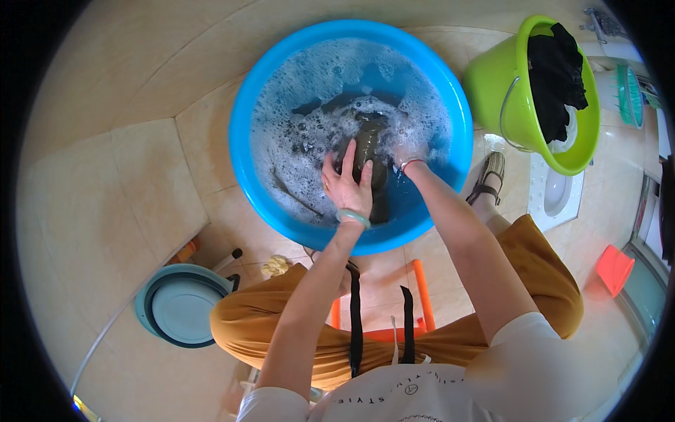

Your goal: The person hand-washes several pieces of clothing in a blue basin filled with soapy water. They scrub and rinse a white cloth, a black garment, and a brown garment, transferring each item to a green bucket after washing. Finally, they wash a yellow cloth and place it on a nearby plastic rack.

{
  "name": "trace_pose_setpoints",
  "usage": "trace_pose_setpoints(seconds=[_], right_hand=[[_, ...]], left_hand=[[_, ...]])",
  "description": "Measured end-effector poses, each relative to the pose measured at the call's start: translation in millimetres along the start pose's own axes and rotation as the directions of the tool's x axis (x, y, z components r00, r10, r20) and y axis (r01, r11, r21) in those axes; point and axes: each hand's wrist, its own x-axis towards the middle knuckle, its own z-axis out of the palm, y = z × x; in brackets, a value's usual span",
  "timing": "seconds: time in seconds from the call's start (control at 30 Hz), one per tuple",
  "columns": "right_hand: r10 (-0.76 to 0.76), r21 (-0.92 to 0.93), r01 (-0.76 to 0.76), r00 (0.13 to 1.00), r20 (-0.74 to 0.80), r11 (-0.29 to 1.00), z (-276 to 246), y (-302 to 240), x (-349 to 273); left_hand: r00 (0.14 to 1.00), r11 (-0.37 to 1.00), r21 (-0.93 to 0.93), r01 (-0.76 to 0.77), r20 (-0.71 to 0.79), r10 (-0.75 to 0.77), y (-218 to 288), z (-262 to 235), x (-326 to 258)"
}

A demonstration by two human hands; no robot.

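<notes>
A big round blue basin [242, 169] holds cloudy water topped with white suds. In it lies a wet, dark olive cloth [367, 141], bunched up and partly under the foam; its full shape is hidden. My left hand [349, 186] rests on the near left side of this cloth with fingers spread, a pale green bangle at the wrist. To the right of the cloth, my right hand [408, 144] dips into the suds, a thin band at its wrist. Foam covers its fingers, so what they grip, if anything, does not show. A dark strap-like strip [299, 197] floats at the basin's left.
A lime green bucket [492, 88] with black and white cloth stands right of the basin. Below it is a white floor-level toilet pan [555, 190]. Grey-blue folding basins [186, 306] sit at lower left, near a yellowish scrunched sponge [275, 266]. An orange stool [422, 295] is beneath me.
</notes>
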Motion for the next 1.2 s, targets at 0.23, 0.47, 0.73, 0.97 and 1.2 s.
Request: trace_pose_setpoints(seconds=[0.23,0.47,0.73,0.97,1.2], right_hand=[[-0.031,0.593,0.165,0.973,-0.230,0.788,-51.0,-52.5,-39.8],[-0.371,0.401,0.536,0.828,-0.420,0.743,-118.5,-109.5,-122.3],[-0.639,0.333,0.746,0.666,-0.385,0.577,-131.7,-147.0,-162.5],[-0.531,0.245,0.774,0.593,-0.605,0.585,-118.3,-165.9,-129.6],[-0.397,0.278,0.676,0.662,-0.636,0.682,-105.7,-137.3,-87.6]], left_hand=[[0.829,0.134,-0.831,0.540,0.497,-0.257,16.9,2.0,35.8],[0.712,-0.254,-0.671,0.696,0.691,0.125,24.5,-41.6,52.6],[0.595,-0.408,-0.473,0.781,0.763,0.254,7.6,-63.8,28.0],[0.702,-0.285,-0.660,0.696,0.708,0.074,1.0,-65.4,34.9],[0.812,0.095,-0.824,0.559,0.521,-0.262,12.6,-32.8,36.2]])
